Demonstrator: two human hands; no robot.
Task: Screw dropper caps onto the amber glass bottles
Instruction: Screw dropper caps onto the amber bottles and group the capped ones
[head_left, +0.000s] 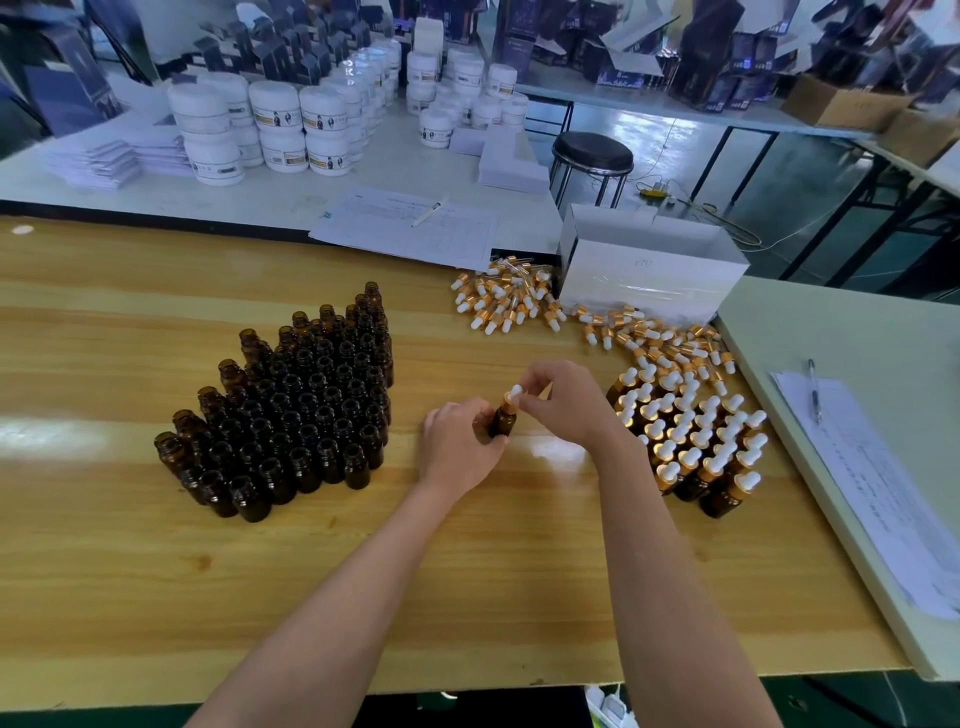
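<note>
My left hand (457, 447) grips an amber glass bottle (503, 422) just above the wooden table (156, 571), at its middle. A dropper cap (513, 397) with a white bulb and gold collar sits on the bottle's neck, pinched by the fingers of my right hand (563, 402). To the left stands a dense block of several open amber bottles (291, 410). On the right stands a group of capped bottles (696, 436). Loose dropper caps (524, 299) lie in a heap at the back right of the table.
A white cardboard box (649, 265) stands behind the loose caps. Papers with a pen (852, 467) lie on a pale board at the right. A form sheet (410, 226), white jars (275, 130) and a black stool (592, 156) are further back.
</note>
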